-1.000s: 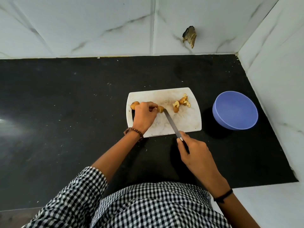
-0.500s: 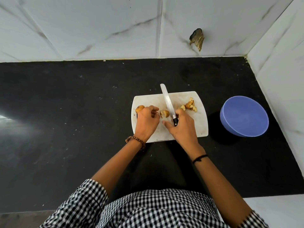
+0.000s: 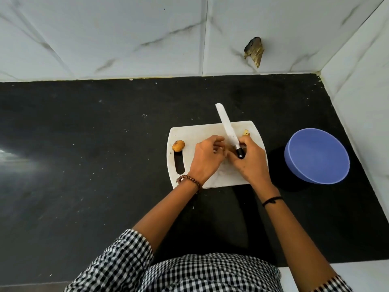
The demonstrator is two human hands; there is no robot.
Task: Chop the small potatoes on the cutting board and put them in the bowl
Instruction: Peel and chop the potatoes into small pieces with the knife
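A white cutting board (image 3: pixel 212 131) lies on the black counter. One whole small potato (image 3: pixel 178 146) sits at the board's left, above the handle slot. My right hand (image 3: pixel 250 161) grips the black handle of a knife (image 3: pixel 227 128), whose white blade points away over the board's far edge. My left hand (image 3: pixel 207 158) rests beside it on the board, fingers curled toward the blade's base; what they hold is hidden. A chopped potato piece (image 3: pixel 245 132) peeks out past my right hand. The blue bowl (image 3: pixel 316 155) stands right of the board and looks empty.
The black counter (image 3: pixel 84 154) stretches wide to the left. White marbled wall tiles close off the back and right side. A broken hole (image 3: pixel 254 51) shows in the back wall. My checkered shirt fills the bottom of the view.
My left hand has slid right, away from the whole potato, and met my right hand mid-board. The knife moved slightly right and both hands now cover the chopped pieces.
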